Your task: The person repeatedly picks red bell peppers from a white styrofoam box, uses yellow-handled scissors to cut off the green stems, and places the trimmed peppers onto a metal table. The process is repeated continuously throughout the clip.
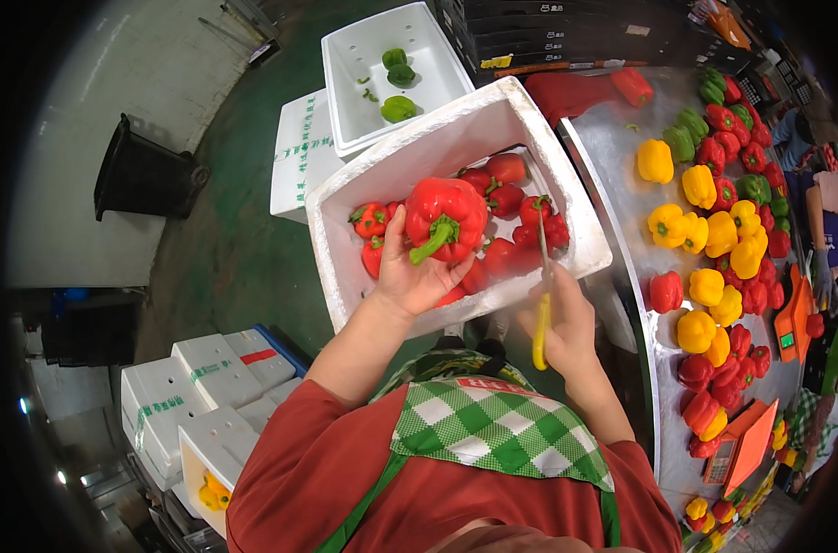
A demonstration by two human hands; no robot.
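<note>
A large red bell pepper [445, 214] rests in my left hand [417, 276], its green stem turned toward me. My fingers cup it from below and the side. In my right hand [566, 323] is a knife with a yellow handle [540, 330]; its narrow blade [542, 241] points away from me, apart from the held pepper. Both hands are over the near part of a white foam box [345, 170]. Inside the box lie several more red peppers [506, 200], partly hidden by the held one and my hands.
Behind it stands another foam box [345, 55] with a few green peppers [398, 109]. At right, a metal table [612, 157] carries many red, yellow and green peppers, plus orange scales [792, 313]. A black bin [147, 170] stands left. Foam boxes [156, 405] are stacked lower left. Other people work at far right.
</note>
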